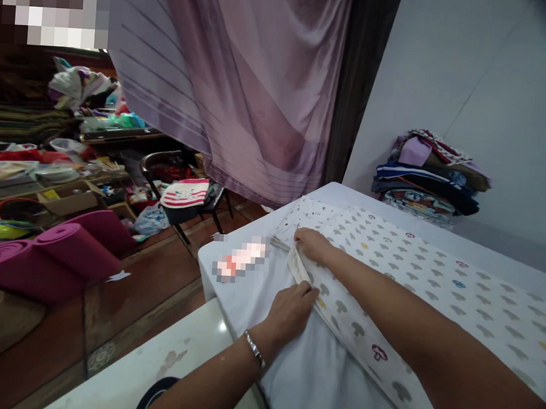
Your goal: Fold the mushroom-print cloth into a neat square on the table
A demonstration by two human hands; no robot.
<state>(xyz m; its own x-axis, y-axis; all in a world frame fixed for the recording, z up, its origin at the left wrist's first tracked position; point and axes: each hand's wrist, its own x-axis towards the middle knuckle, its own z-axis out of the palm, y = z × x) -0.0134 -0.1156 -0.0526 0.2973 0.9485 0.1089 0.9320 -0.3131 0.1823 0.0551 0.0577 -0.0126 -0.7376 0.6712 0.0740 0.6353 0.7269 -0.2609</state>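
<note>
Printed cloth (425,282): white, soft, thin-looking, patterned with grey mushroom shapes and a few in red, yellow and blue; spread lengthwise over the bed (266,309), near edge turned up in a long narrow fold. Bed: covered in a smooth white sheet, corners rounded. Smaller cloth (307,214): white with fine dark specks, lying flat at the printed cloth's far-left end.

Left hand (292,307): silver-coloured bracelet (252,345) at the wrist; grip narrow, fingers bent and pinching the near edge of the printed cloth. Right hand (314,245): farther along the same edge, near the smaller cloth; grip closed, bunching the printed cloth near its end.

Cardboard box (70,199): open-topped, among clutter at the left, a yellow item in it. Basket (8,333): rounded, tan, coarse-looking, at lower left; contents too dark to tell. Plastic bag (152,220): translucent, crumpled, on the floor beside the chair (196,209); contents unclear.

Rolled mats (48,246): magenta, spiral-ended. Desk (176,353): glossy, pale, stained, beside the bed. Clothes stack (429,177): folded, mixed colours, against the wall. Curtain (262,80): mauve, draped, with sheen.
</note>
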